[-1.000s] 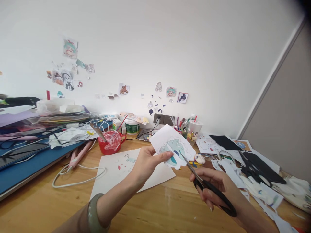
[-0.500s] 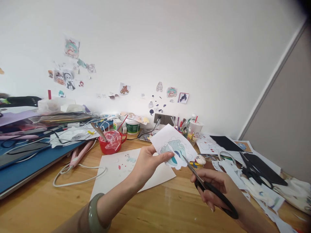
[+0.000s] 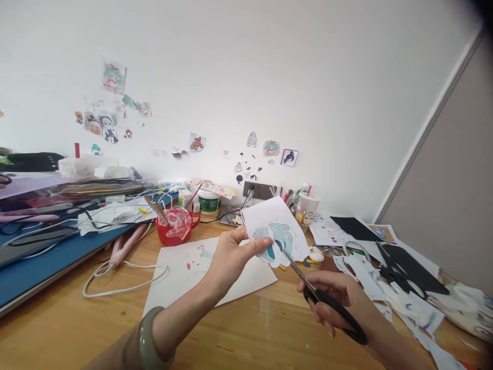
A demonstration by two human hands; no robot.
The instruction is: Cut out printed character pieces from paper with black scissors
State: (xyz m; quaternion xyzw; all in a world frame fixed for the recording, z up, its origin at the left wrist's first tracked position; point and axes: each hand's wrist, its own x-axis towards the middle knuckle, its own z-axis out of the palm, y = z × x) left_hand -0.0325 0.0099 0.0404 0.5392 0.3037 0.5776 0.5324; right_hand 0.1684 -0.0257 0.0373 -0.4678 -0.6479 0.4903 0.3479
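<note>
Pinched in my left hand is a white paper with a teal drawing, its lower edge cut in a wavy outline. The thumb lies over the drawing; the other fingers are behind the paper. Black-handled scissors are in my right hand, fingers through and around the handles. Their blade tips reach the drawing near its dark blue patch, right of my left thumb. Below the hands on the table lies a white sheet with small coloured cut-out pieces on it.
A red mug holding a crumpled wrapper and a spoon stands left of the sheet. Cables and a pink-handled tool lie near the blue board. Paper scraps and another pair of scissors cover the right side. A drink cup stands behind.
The paper has turned slightly in my left hand. My right hand and the scissors have moved a little left, the blades now further over the drawing.
</note>
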